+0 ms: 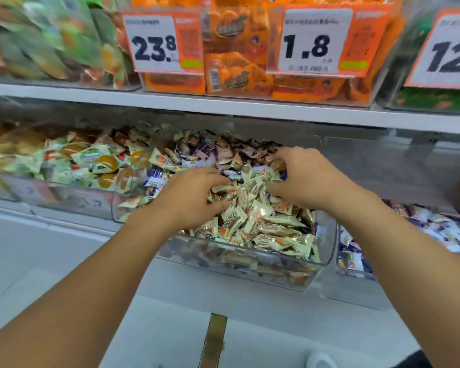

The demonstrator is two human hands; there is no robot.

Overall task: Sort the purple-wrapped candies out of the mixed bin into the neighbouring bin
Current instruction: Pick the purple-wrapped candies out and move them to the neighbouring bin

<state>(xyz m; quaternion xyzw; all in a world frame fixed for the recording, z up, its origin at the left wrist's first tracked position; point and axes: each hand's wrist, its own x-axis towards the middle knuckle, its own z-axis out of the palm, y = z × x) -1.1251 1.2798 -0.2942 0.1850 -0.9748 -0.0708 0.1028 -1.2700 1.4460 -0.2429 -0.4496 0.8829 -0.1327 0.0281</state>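
The mixed bin [327,251] is a clear plastic tub in the middle of the lower shelf, heaped with cream-and-gold wrapped candies [263,224]. Purple-wrapped candies [205,148] lie mostly toward its back and left. My left hand [194,195] is in the pile at the left, fingers and thumb curled around a clump of candies. My right hand [300,176] reaches further back, fingers hooked down into the candies with the thumb spread below. The neighbouring bin [341,261] on the right holds purple-and-white candies [436,229].
Left of the mixed bin, another clear bin [64,200] holds green-white and orange sweets. An upper shelf [223,104] carries orange snack packs and price tags [157,43] just above my hands. A clear flap [383,166] hangs over the right bin. Pale floor lies below.
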